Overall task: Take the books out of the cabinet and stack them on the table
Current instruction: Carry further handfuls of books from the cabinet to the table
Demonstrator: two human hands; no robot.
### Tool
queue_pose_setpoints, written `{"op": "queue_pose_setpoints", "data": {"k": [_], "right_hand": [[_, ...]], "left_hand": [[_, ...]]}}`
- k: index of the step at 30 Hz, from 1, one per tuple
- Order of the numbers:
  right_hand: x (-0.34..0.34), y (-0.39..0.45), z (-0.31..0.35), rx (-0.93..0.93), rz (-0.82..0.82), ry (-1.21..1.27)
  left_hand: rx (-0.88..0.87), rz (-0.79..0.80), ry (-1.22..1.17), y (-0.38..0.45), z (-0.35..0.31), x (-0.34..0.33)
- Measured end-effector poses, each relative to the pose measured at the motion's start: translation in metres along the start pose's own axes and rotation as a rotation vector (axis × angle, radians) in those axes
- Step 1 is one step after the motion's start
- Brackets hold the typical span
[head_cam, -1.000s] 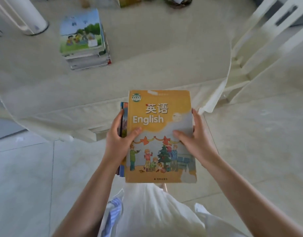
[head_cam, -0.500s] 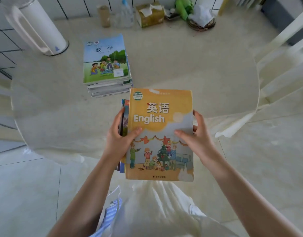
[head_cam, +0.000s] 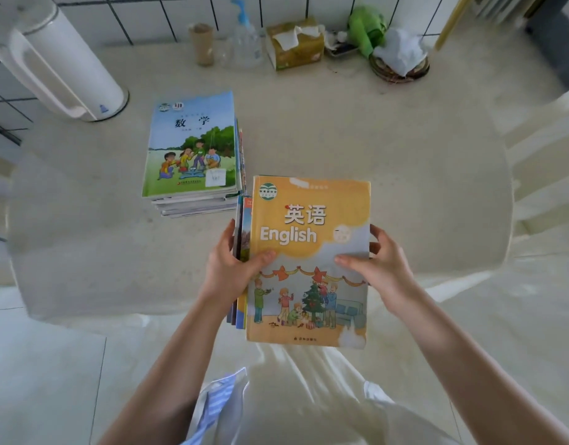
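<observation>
**Two hands hold a bundle of books over the table's near edge**

Nearest, the left hand (head_cam: 233, 271) and right hand (head_cam: 378, 266) grip a bundle of books (head_cam: 309, 261) from either side, thumbs curled over the orange English cover on top. The bundle sits above the near edge of the cloth-covered table (head_cam: 389, 162). Just beyond it, a book stack (head_cam: 193, 149) lies on the table, a maths book uppermost. Farther back stand a white jug (head_cam: 61, 65) and a tissue box (head_cam: 294, 43).
</observation>
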State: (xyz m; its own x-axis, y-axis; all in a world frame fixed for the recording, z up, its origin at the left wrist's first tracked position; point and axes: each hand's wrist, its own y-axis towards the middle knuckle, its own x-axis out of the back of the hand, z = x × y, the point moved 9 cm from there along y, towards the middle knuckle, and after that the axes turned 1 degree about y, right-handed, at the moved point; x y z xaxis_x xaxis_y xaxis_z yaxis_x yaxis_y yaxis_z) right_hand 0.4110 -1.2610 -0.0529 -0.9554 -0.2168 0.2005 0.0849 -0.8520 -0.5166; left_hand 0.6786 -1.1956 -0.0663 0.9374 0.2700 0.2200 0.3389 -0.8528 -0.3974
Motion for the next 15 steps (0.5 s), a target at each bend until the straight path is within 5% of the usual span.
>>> {"op": "queue_pose_setpoints", "data": {"k": [5, 15], "right_hand": [[0.023, 0.049, 0.022, 0.041, 0.075, -0.037], [0.038, 0.089, 0.046, 0.256, -0.018, -0.194]], "left_hand": [[0.032, -0.019, 0.002, 0.035, -0.014, -0.025], [-0.234, -0.108, 0.136, 0.065, -0.041, -0.034]]}}
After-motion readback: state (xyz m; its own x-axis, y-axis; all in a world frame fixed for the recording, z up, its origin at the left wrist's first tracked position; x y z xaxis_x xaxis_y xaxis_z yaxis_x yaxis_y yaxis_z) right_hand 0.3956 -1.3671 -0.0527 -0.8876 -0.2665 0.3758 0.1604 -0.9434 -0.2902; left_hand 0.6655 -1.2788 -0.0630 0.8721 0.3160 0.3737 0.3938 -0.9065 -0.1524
